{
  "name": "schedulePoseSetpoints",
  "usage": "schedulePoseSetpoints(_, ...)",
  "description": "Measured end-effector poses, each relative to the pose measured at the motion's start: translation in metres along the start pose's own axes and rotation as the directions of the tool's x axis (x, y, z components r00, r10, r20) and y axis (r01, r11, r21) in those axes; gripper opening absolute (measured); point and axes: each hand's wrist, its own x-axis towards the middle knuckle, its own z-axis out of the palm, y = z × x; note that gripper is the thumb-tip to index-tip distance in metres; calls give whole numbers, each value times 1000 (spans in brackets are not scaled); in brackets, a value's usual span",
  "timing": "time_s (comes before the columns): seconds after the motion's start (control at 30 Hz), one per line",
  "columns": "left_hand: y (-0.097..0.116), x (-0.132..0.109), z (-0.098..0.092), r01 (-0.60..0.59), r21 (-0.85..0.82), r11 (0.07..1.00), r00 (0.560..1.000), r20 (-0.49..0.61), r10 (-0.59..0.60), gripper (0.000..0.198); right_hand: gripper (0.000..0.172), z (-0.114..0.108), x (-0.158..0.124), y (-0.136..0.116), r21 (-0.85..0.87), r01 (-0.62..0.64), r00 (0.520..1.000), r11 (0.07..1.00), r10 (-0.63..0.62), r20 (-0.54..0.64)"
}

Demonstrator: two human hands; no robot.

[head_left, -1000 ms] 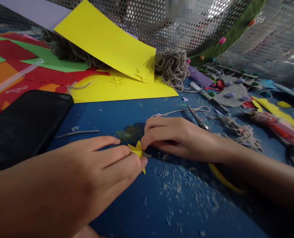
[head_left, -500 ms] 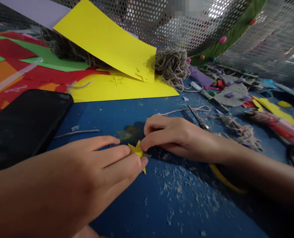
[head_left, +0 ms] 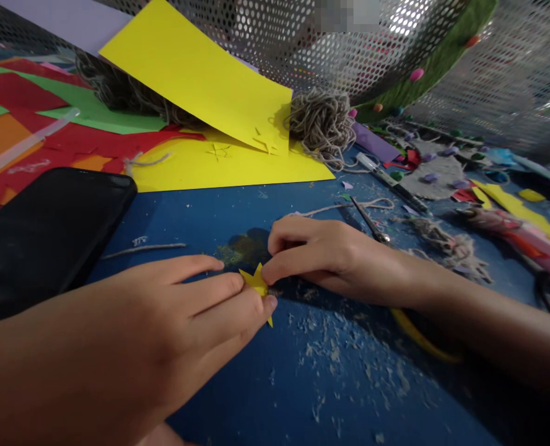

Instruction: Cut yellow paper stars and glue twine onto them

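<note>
A small yellow paper star (head_left: 255, 282) lies on the blue table between my hands, partly hidden by fingers. My left hand (head_left: 177, 334) reaches in from the left, with its middle fingertips pressing the star down and its index finger resting just above. From the right, my right hand (head_left: 321, 257) has its thumb and curled finger closed at the star's right edge. A short grey strand shows beside the fingertips at that edge; what exactly is pinched is partly covered. One star point sticks out below my left fingers.
A black phone (head_left: 52, 229) lies at left. Yellow sheets (head_left: 200, 80) and a grey yarn bundle (head_left: 324, 124) are behind. To the right are a marker (head_left: 393, 183), closed-looking scissors (head_left: 370, 220) with a yellow handle under my right arm, and scraps. A perforated metal screen (head_left: 275, 43) stands at the back.
Almost nothing differs. My right hand has shifted very slightly left, and both hands stay at the star.
</note>
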Motion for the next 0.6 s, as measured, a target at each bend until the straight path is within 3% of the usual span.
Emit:
schedulePoseSetpoints(0.27,0,0,-1,-70,-16,997,998,-4,70,54,24,-1,0,0,38,-10,1000,999,11,-7)
schedulePoseSetpoints(0.6,4,1,0,-29,44,999,997,-64,32,53,20,-10,-2,-9,92,-114,993,989,110,53)
